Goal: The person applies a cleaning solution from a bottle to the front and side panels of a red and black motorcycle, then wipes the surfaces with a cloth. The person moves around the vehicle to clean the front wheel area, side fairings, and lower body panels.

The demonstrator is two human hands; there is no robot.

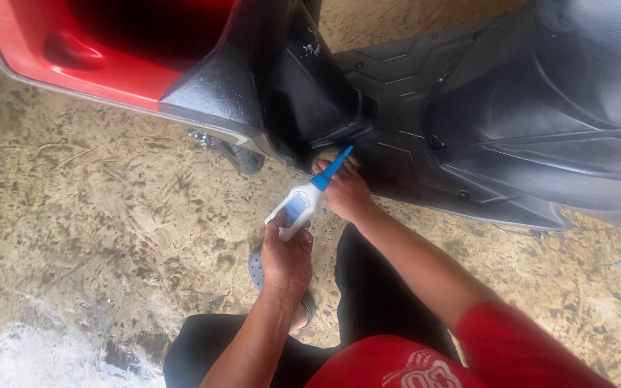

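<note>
Squeeze bottle (297, 208), white with a blue nozzle, gripped at its base by the left hand (286, 260) and tilted nozzle-up toward the scooter's black panel (397, 136), where the right hand (346, 192), fingers curled closed, steadies the tip

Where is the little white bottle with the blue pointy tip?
In the head view, the white bottle sits near the middle, held in the left hand, its blue tip aimed at the scooter's black lower panel beside the right hand.
</note>
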